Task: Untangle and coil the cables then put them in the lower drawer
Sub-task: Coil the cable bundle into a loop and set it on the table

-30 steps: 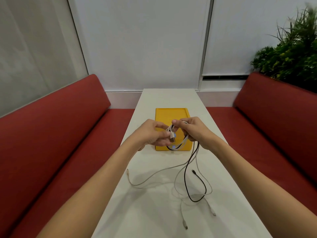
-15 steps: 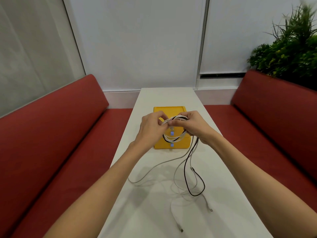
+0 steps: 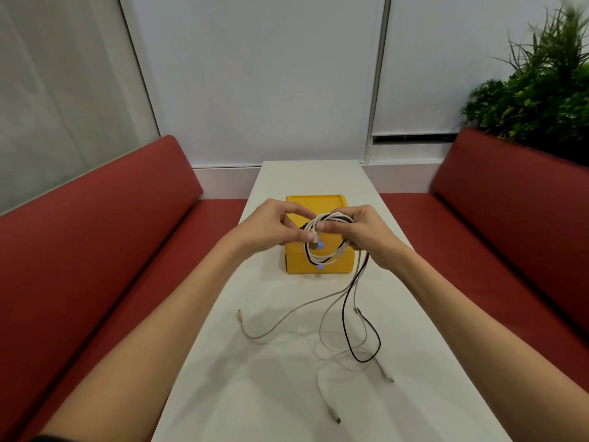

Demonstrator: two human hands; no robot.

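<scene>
A bundle of white and black cables (image 3: 322, 247) is looped into a small coil held above the table. My left hand (image 3: 271, 229) pinches the coil's left side near a plug. My right hand (image 3: 366, 236) grips its right side. Loose tails of the cables (image 3: 347, 314) hang from my right hand and trail over the white table (image 3: 255, 393), the black one making a loop near the plug ends. Behind the coil stands a yellow drawer box (image 3: 314, 204), its drawers shut, partly hidden by my hands.
Red benches (image 3: 95, 250) run along both sides of the narrow table. A green plant (image 3: 535, 90) stands behind the right bench. White wall panels close off the far end.
The coil has grown by a loop in my hands, which have risen slightly. The loose tails on the table have been drawn shorter and shifted.
</scene>
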